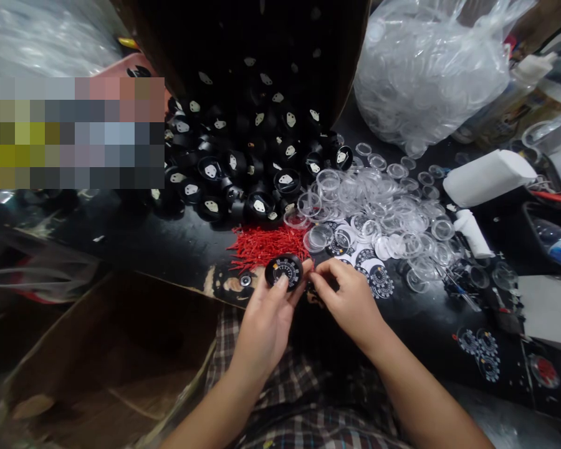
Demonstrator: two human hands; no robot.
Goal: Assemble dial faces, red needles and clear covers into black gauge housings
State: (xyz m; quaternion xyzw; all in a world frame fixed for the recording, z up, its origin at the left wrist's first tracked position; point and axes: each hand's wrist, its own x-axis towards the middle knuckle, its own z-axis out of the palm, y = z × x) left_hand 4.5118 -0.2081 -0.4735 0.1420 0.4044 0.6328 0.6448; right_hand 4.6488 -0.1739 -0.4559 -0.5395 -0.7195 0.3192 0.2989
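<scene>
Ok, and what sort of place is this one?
Probably a small workshop or factory bench. Loose heaps of black cups, thin red sticks and clear plastic rings crowd the dark tabletop, and the left hand holds a cup with a printed dial in it.

Table: black-topped; worn to a paler layer at the front edge.
Black cups: heaped at the back, tipped various ways; pale plates seen inside many.
Red needles: piled loosely in front of the cups.
Clear covers: heaped to the right of the needles, partly over dials.
Dials: black, printed; overlapped at the front of the covers; a further group set apart at far right.
Ring: small; laid near the front edge.
Bag: transparent, filled; stood behind the covers.
White cylinder: laid sideways, right of the covers.
Small white bottle: tilted, just beside the cylinder.
</scene>
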